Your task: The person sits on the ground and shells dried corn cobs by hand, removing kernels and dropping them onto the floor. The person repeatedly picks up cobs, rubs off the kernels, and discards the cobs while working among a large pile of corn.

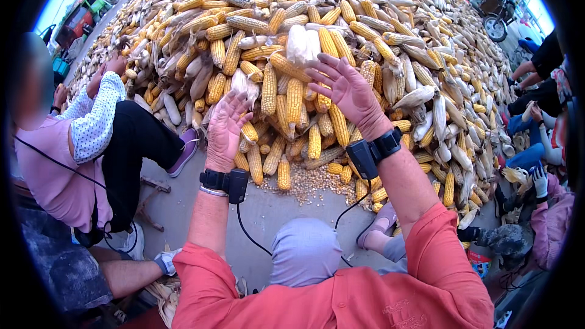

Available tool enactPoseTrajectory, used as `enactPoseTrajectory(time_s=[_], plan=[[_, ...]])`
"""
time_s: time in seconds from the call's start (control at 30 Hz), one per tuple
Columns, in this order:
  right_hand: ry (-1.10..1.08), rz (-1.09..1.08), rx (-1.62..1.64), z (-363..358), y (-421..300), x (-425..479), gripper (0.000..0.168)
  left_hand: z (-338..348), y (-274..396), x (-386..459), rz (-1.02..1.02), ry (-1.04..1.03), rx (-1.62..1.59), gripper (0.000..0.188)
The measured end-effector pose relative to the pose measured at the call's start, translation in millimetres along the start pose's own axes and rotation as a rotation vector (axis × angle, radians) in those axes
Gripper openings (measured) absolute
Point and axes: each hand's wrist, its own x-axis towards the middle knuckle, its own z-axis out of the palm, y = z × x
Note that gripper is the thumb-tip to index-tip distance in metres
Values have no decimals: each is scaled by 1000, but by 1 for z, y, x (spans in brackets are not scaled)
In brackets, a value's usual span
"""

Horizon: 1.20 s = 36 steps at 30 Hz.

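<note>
A large heap of maize ears lies before me, many bare and yellow, others still wrapped in dry pale husk. My left hand is raised at the heap's near edge, palm up, fingers apart and holding nothing. Higher and to the right, my right hand is spread open and empty. Close to its fingertips is a yellow maize ear; whether they touch I cannot tell. Just behind that ear are blurred white husks. Both wrists carry black strapped devices with cables.
Loose kernels are scattered on the concrete floor. To the left, a person in pink sits by a wooden stool, hands at the heap. People at right handle husks, one in a white glove. A motorcycle stands far right.
</note>
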Motion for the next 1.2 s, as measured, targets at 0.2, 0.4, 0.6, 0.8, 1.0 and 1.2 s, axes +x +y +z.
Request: enactPoseTrajectory(time_s=[0.2,0.4,0.6,0.8,1.0,1.2], plan=[[313,227,-111,-56,63,-85,54,-108,-71,-119,-374,458,340,44],[435,427,-212,-93,113,-141,49,-170,-137,-160,-603,613,760,41],[451,692,-399,-107,161,-165,55,-180,-205,-125,-409,371,1200,52],[400,833,-453,-119,187,-181,56,-152,-261,-82,-273,250,1829,46],[416,962,-562,-127,201,-187,51,-142,-261,-62,-584,275,1901,53],[394,644,-863,-176,272,-173,59,-155,-257,-112,-879,580,450,30]])
